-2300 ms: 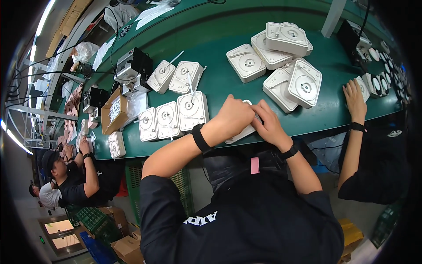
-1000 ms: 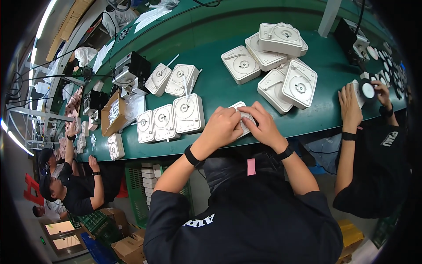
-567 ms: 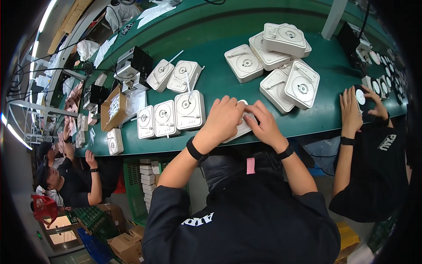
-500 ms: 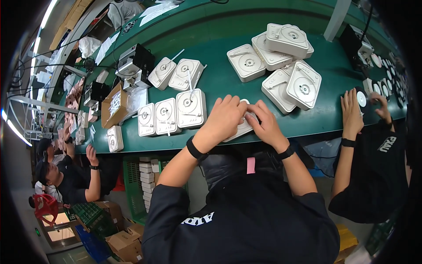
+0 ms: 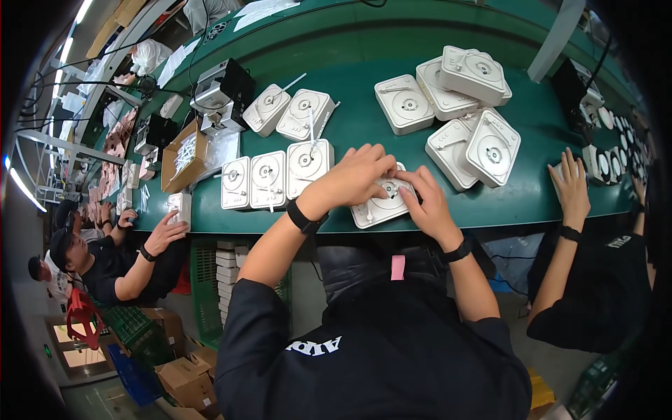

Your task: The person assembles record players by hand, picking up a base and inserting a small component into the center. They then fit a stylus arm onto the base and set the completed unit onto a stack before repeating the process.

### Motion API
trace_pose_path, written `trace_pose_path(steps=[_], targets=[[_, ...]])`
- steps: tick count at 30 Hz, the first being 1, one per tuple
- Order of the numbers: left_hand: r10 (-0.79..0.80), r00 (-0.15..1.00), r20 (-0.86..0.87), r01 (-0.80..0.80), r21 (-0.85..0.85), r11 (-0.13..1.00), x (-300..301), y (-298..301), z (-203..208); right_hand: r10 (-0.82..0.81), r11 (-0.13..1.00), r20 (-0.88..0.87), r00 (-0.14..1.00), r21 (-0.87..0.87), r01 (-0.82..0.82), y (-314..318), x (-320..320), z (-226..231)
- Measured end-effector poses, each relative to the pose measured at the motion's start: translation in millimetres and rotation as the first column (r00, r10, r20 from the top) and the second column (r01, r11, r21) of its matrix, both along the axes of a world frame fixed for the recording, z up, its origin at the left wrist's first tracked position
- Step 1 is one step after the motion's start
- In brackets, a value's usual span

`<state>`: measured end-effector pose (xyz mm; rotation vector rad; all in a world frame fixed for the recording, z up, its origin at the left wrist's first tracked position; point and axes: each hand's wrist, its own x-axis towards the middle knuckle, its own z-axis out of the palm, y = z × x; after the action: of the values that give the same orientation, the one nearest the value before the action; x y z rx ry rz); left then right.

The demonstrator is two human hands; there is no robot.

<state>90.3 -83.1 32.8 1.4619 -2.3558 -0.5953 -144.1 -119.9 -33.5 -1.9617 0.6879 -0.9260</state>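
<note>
A small white turntable-shaped unit [image 5: 376,213] lies on the green bench at its near edge, under both my hands. My left hand [image 5: 358,175] comes over its upper left part, fingers bent, thumb close to the round platter. My right hand [image 5: 428,210] is at its right side, fingers curled over the edge and thumb toward the platter. The fingertips of both hands meet near the unit's centre. Whether they pinch a small part there is hidden. Just left of my left hand stands a similar white unit [image 5: 309,162] with a thin white stick on it.
More white units [image 5: 269,178] stand to the left, and a stack of them [image 5: 470,73] at the back right. A carton of white sticks [image 5: 183,157] and a black-and-silver machine [image 5: 222,94] are farther left. Co-workers' hands [image 5: 164,234] [image 5: 572,189] work on both sides.
My hands have shifted slightly, and more of the unit under them shows. The left co-worker's hand now touches a white unit. The right co-worker's hands have moved apart.
</note>
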Motion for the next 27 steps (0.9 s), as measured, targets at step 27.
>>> trace_pose_path(steps=[27], targets=[[0.549,-0.411,-0.728,0.863,-0.116,0.491,-60.6,157.5,152.2,-0.061,0.998,-0.418,0.906,-0.019,0.058,39.1,-55.4,42.7]])
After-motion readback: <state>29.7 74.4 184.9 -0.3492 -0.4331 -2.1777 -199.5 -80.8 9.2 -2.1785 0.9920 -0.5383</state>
